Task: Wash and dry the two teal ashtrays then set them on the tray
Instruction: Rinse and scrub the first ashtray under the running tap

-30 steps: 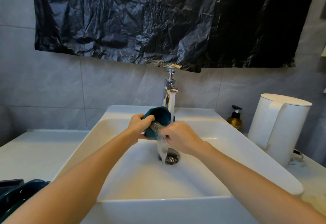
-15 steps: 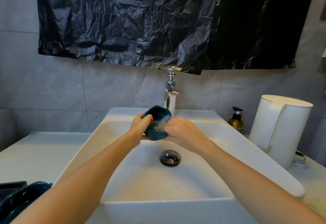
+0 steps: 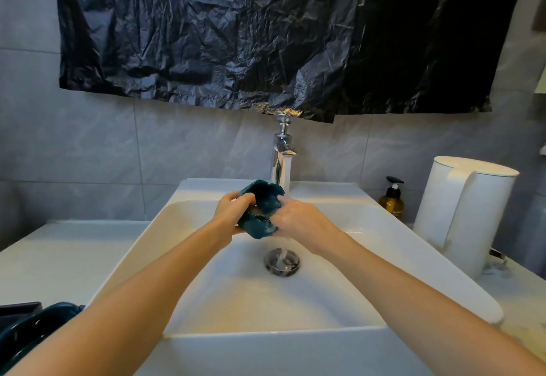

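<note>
A crinkled black plastic sheet (image 3: 266,35) is hung across the upper part of the frame over matt grey wall tiles. Below it, the middle of the frame is filled by a broad white sink (image 3: 206,272), smooth, glossy and wet. A white plastic kettle (image 3: 464,213), tall and cylindrical, is seen at the right edge. A chrome tap (image 3: 282,153) is set at centre, and water is being run from it.

At the lower left corner a second ashtray (image 3: 32,328) is partly seen, teal and glossy. The ashtray (image 3: 263,210) being washed is held at centre frame, just under the spout, tipped on its side with its hollow turned towards the camera. It is judged to be glazed ceramic: stiff, fairly heavy for its size, slippery when wet and likely to chip if dropped against the sink. It is best taken by the thick rim with the wall clamped between thumb and fingers, not by the slick outside curve.

Its left rim is gripped by the left hand (image 3: 230,213), thumb over the edge and fingers curled behind. The fingertips of the right hand (image 3: 301,222) are tucked into the hollow; whether the wall is pinched or only rubbed cannot be told.

An amber pump bottle (image 3: 391,201) is placed beside the kettle, and a round metal drain (image 3: 282,261) is set below the hands.
</note>
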